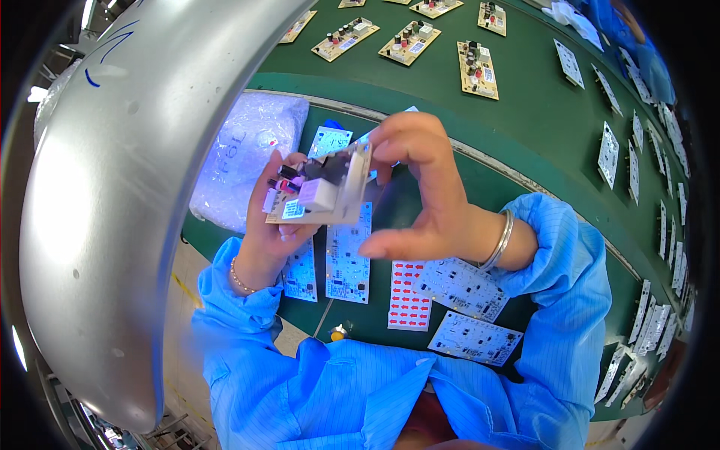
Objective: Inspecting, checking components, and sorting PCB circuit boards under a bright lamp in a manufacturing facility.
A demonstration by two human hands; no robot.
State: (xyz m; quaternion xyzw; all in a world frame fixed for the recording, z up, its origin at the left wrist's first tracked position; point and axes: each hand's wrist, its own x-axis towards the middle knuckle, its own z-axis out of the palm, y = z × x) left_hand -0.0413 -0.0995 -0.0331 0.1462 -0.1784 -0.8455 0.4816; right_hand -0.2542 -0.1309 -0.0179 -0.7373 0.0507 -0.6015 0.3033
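Note:
My left hand grips a tan circuit board by its left side, raised above the bench and tilted. A white block, black cylinders and a small pink-red part stand on the board. My right hand is curved beside the board's right edge, thumb and fingers wide apart. Its fingertips are partly behind the board's upper corner, so I cannot tell whether they touch. Below the hands lie white circuit boards, and a white sheet of red arrow stickers lies under my right wrist.
A large silver lamp hood fills the left side. A bubble-wrapped bundle sits beside it. Several tan boards rest on the green surface beyond a raised rail; rows of white boards stand at the right. A blue-sleeved person is at upper right.

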